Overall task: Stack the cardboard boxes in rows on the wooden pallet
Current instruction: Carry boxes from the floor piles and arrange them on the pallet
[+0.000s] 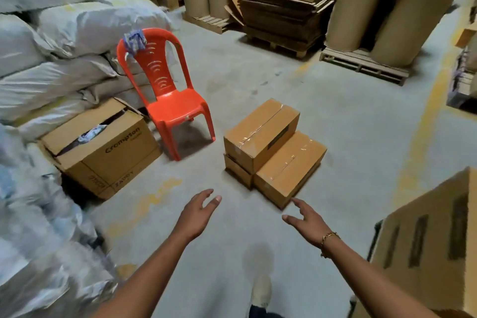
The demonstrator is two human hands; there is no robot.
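Three taped cardboard boxes stand on the concrete floor ahead of me. The top box [260, 131] lies on a lower box [237, 170], and a third box [290, 168] sits beside them on the right. My left hand [200, 212] reaches forward with fingers spread, empty, short of the boxes. My right hand [307, 219] is also open and empty, its fingertips close to the near corner of the third box. At the right edge, a stack of boxes [426, 237] is partly in view. No pallet under them is visible.
A red plastic chair [167, 90] stands left of the boxes. An open Crompton carton [103, 147] sits by piled white sacks [51, 59]. Flattened cardboard on a pallet [286, 0] and paper rolls on a pallet [366, 67] fill the back. My shoe [262, 289] is below.
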